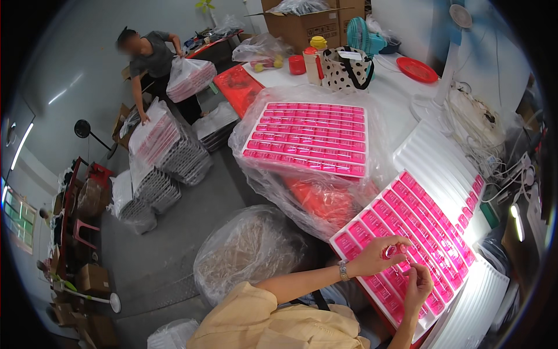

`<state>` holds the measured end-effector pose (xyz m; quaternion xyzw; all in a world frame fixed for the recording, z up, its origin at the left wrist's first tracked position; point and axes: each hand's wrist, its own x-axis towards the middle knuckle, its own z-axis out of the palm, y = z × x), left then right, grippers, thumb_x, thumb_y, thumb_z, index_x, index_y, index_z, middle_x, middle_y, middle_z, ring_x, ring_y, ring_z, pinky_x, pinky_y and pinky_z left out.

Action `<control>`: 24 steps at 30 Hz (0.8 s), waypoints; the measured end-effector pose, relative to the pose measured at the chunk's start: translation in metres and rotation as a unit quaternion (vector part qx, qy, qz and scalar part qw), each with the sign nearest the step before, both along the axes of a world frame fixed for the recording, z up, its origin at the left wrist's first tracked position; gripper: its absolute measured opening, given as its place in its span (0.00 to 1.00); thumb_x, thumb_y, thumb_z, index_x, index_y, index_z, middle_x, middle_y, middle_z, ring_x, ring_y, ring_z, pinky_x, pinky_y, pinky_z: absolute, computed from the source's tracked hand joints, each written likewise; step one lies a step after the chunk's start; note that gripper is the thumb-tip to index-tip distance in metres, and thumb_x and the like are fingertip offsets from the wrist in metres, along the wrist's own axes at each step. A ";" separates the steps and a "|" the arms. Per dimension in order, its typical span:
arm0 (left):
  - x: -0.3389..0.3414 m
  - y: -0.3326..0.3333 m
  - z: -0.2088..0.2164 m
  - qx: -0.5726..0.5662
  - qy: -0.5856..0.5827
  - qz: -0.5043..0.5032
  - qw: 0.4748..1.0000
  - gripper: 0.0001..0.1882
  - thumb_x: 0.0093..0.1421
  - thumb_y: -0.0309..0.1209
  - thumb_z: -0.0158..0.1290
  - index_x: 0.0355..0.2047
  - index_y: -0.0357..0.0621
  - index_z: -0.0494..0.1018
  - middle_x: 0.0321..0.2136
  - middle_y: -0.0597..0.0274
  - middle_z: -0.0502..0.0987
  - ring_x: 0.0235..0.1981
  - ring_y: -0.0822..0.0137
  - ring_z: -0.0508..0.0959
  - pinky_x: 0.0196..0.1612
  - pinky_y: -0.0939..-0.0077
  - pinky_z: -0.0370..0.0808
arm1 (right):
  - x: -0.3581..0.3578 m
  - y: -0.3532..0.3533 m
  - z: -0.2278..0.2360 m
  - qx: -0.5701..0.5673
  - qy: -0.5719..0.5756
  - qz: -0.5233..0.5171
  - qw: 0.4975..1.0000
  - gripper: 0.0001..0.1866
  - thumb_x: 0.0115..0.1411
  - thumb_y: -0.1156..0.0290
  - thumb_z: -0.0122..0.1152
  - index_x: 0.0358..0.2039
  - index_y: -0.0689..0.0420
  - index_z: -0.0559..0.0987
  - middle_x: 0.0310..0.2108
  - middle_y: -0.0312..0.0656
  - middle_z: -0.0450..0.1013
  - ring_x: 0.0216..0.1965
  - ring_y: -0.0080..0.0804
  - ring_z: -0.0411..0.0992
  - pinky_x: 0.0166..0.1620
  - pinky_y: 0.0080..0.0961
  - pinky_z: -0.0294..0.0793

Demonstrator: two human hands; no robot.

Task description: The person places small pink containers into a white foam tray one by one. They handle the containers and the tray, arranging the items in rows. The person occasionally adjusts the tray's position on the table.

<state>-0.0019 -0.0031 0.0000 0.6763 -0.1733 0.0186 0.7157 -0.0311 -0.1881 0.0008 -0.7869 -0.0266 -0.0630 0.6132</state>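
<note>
Over a white tray (356, 269) filled with rows of small shiny pink pieces (407, 200), my two hands work close together. My left hand (375, 257), with a watch (343, 270) on its wrist, is closed around a small round clear-and-pink piece (390, 252). Just beside it, my right hand (418, 285) has thumb and fingers pinched together; whether anything tiny is between them cannot be made out. Under both hands the pink pieces in the tray are partly hidden.
Another full pink tray (308, 138) rests on plastic wrapping ahead. White ribbed trays (430, 154) lie to the right, with loose pink pieces (468, 210). A plastic bag (247, 250) stands left of me. Farther left, a person (154, 58) handles wrapped trays beside tray stacks (165, 145).
</note>
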 end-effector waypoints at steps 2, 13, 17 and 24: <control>0.000 -0.001 0.000 -0.002 -0.003 0.002 1.000 0.18 0.59 0.35 0.57 0.48 0.41 0.72 0.38 0.62 0.77 0.40 0.73 0.75 0.45 0.76 0.73 | 0.001 -0.003 0.000 -0.021 0.004 0.000 1.000 0.05 0.62 0.79 0.51 0.35 0.65 0.76 0.23 0.36 0.73 0.24 0.17 0.69 0.28 0.13 0.65; -0.004 0.014 0.002 -0.018 0.064 -0.019 0.998 0.11 0.61 0.35 0.55 0.40 0.43 0.75 0.30 0.67 0.77 0.31 0.80 0.73 0.30 0.81 0.70 | -0.005 -0.006 0.028 0.201 0.045 -0.074 0.976 0.13 0.66 0.67 0.48 0.28 0.59 0.76 0.22 0.39 0.74 0.11 0.10 0.56 0.12 0.09 0.51; 0.008 0.000 0.007 0.003 0.003 0.029 1.000 0.10 0.63 0.34 0.52 0.40 0.43 0.73 0.28 0.66 0.76 0.26 0.78 0.73 0.30 0.81 0.72 | -0.016 -0.060 0.053 0.184 -0.024 -0.201 0.962 0.11 0.65 0.65 0.50 0.31 0.57 0.76 0.24 0.32 0.72 0.18 0.08 0.62 0.17 0.08 0.58; -0.017 -0.039 0.042 0.062 0.059 -0.058 0.995 0.18 0.46 0.30 0.67 0.37 0.43 0.74 0.29 0.67 0.75 0.27 0.74 0.74 0.34 0.83 0.73 | -0.078 -0.132 0.061 0.277 -0.070 -0.270 0.920 0.09 0.64 0.70 0.51 0.36 0.62 0.76 0.30 0.38 0.74 0.24 0.14 0.65 0.28 0.11 0.64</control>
